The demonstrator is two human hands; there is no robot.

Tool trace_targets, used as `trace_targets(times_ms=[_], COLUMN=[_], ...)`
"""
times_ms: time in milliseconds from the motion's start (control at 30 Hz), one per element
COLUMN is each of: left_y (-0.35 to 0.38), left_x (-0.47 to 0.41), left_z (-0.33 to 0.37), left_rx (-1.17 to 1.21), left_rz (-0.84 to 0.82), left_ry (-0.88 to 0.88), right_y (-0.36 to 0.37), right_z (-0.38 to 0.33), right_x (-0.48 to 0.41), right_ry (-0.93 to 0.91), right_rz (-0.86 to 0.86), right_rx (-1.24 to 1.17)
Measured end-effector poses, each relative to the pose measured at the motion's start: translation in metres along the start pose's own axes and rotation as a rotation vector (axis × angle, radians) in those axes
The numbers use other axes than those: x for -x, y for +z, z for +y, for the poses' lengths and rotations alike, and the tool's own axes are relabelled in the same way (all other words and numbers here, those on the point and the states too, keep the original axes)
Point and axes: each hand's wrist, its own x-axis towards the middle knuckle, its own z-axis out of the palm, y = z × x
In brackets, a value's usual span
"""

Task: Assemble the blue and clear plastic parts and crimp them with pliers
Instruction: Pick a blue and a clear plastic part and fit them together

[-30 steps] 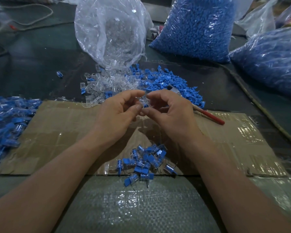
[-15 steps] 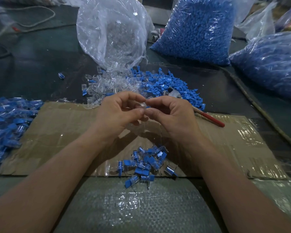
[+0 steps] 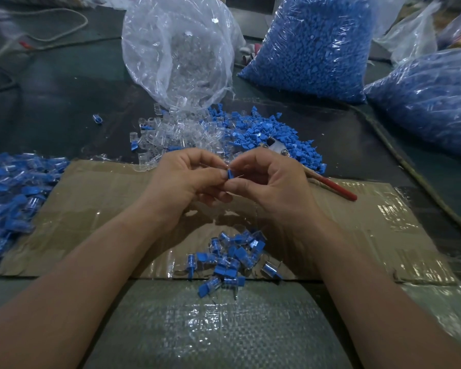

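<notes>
1. I hold both hands above the middle of the cardboard sheet [image 3: 383,222], with the fingertips meeting. My left hand [image 3: 181,182] pinches a small blue part [image 3: 230,173] between thumb and forefinger. My right hand [image 3: 272,187] pinches the same piece from the other side. The other fingers are curled loosely and hold nothing. My fingers cover the rest, so I cannot tell if a clear part is already on it.

2. The piece is tiny and, I think, slippery. If I press it crooked, it may jump out of my fingers. It would probably fall into the pile of joined pieces [image 3: 232,257] at the near edge of the cardboard, and there I could not find it again.

3. If the two parts are not pushed fully together, I expect the crimp will close on a bad seat and may crack the plastic.

4. The pliers [image 3: 330,186] lie near the far edge of the cardboard, to the right. The red handle rests on the sheet and the metal head is half buried in the loose blue parts [image 3: 264,131]. To take them, my right hand must let go, so the left alone must keep the piece together. Pulling the head out may also scatter blue parts over the desk.

5. The loose clear parts [image 3: 171,134] lie just beyond the far edge and touch the blue heap. They are hard to see, so I may pick up a wrong one.
</notes>
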Motion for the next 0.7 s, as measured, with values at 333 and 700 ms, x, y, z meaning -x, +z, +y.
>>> trace_targets(times_ms=[333, 700], left_y=[-0.0030, -0.0020], left_x=[-0.0009, 0.0002], left_z=[0.0007, 0.0019], left_rx=[0.029, 0.006], left_rz=[-0.057, -0.081], left_ry=[0.004, -0.009], right_y=[-0.0018, -0.0026], right_z=[-0.0010, -0.0007], right_x=[0.0024, 0.0028], right_ry=[-0.097, -0.129], right_rz=[0.028, 0.045], right_rx=[-0.010, 0.019])
